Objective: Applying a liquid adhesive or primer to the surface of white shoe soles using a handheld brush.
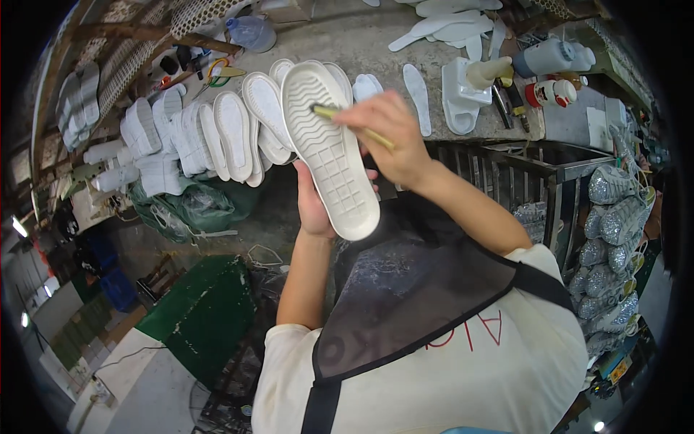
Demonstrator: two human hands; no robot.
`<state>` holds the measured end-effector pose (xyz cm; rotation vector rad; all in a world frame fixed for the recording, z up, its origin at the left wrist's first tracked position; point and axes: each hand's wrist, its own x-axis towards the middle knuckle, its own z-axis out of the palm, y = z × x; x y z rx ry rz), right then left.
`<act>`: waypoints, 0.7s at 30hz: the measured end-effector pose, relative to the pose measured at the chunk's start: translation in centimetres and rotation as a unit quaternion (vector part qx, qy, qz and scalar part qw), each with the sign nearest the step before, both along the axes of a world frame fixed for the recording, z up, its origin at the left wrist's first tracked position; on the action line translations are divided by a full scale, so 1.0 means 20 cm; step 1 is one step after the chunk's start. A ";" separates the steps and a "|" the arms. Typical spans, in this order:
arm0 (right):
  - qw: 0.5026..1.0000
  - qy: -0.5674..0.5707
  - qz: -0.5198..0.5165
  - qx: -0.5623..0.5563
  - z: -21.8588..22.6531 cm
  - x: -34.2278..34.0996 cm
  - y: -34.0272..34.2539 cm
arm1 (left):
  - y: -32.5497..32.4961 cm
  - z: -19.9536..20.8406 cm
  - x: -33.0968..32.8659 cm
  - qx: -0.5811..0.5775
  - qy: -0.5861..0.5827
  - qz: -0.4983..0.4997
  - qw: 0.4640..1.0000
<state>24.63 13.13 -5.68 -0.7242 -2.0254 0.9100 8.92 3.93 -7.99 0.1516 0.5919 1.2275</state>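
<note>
A white shoe sole (340,181) is held up in front of me, with wavy ridges at its far part, a grid nearer me and a raised rim all round. My left hand (313,202) grips it from underneath, its thumb along the left edge and fingertips showing at the right edge. Closed round the yellow handle of a brush (327,112), my right hand (390,134) is over the sole's right side. The brush's dark tip lies at the wavy ridges; whether it presses on them I cannot tell.
More white soles (233,134) stand in a row along the bench edge. To the right are a white dispenser (459,101), bottles (546,58) and a loose insole (417,98). Scissors (217,74) lie at the back left. Glittery silver shoes (614,217) hang stacked on the right.
</note>
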 end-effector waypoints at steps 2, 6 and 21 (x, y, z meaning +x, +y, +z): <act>0.996 0.037 0.072 -0.021 -0.13 0.03 -0.10 | 0.05 0.00 0.01 -0.126 -0.082 0.114 0.982; 0.795 0.195 0.030 -0.573 -0.36 0.28 0.04 | -0.09 -0.09 -0.19 -0.061 0.038 0.121 0.990; 0.779 0.323 -0.049 -0.535 -0.35 0.10 0.49 | -0.04 -0.22 -0.26 -0.127 0.202 0.248 0.939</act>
